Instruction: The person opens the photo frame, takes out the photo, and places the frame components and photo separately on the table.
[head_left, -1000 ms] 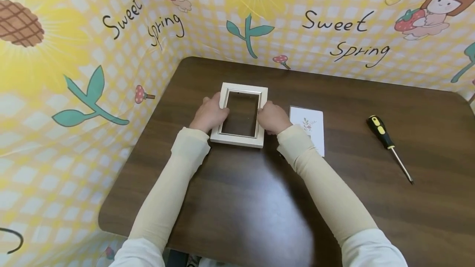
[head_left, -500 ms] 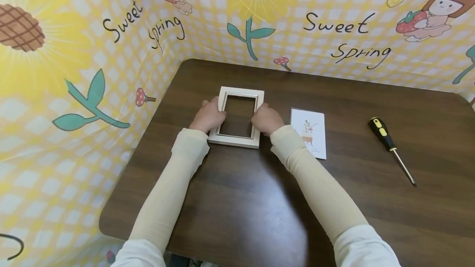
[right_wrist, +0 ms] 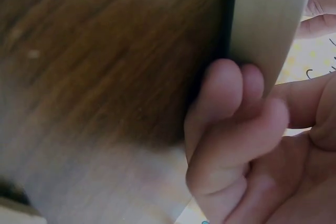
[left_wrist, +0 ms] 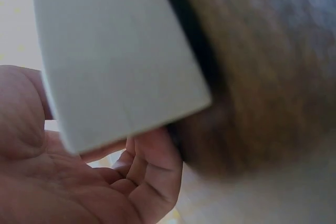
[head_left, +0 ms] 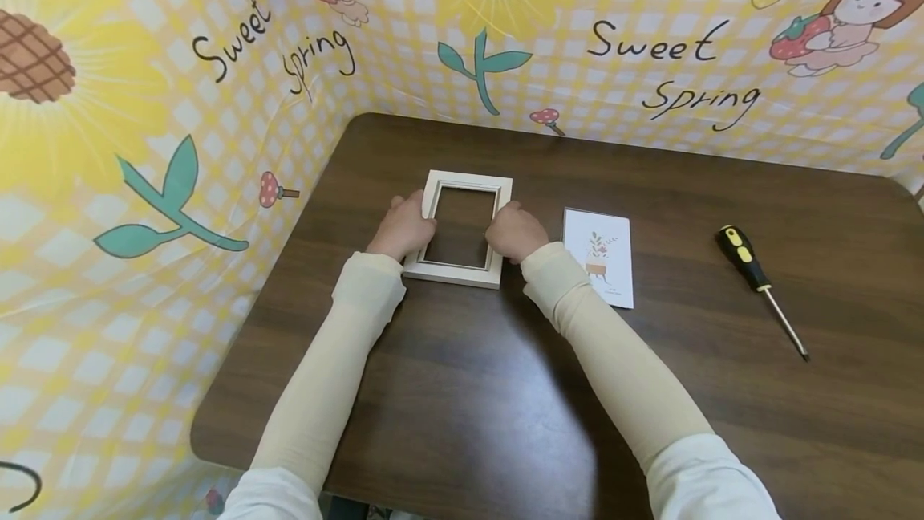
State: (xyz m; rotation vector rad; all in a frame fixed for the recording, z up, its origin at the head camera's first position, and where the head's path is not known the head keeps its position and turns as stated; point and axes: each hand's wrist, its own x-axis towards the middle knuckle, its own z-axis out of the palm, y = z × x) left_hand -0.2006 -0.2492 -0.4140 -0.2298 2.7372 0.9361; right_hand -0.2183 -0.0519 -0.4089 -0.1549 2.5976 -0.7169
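Note:
A cream picture frame with an open middle lies at the table's left part, the dark tabletop showing through it. My left hand grips its left side, thumb over the front. On the right side my right hand holds it with curled fingers. In the left wrist view the frame's pale edge rests between thumb and fingers. The right wrist view shows curled fingers against the other edge. Just right of my right hand lies a white card with a plant drawing.
A black and yellow screwdriver lies farther right on the brown table, its tip toward me. A yellow checked cloth with printed flowers hangs behind and to the left of the table.
The frame has shifted slightly left and toward me, and my right hand has moved left with it. More of the card now shows beside my right sleeve.

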